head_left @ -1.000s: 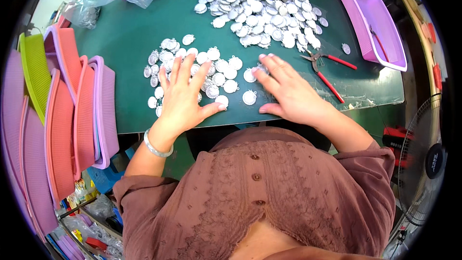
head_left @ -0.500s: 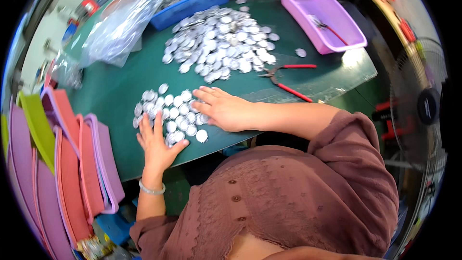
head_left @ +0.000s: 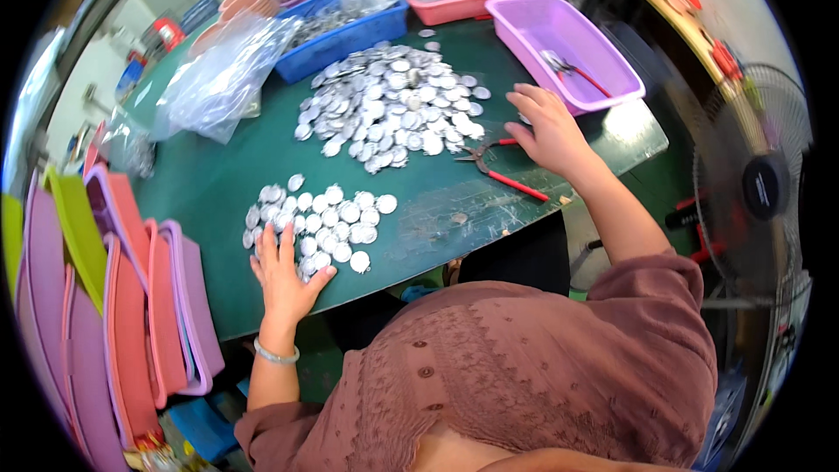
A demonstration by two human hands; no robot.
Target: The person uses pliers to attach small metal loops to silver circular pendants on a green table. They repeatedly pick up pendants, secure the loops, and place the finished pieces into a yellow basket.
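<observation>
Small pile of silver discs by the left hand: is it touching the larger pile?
Apart. The head view plainly shows green tabletop between the small pile and the larger pile.

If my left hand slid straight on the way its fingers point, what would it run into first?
Your left hand would most likely meet the smaller group of silver discs first; it overlaps that group's edge in this view, though contact is hard to judge.
</observation>
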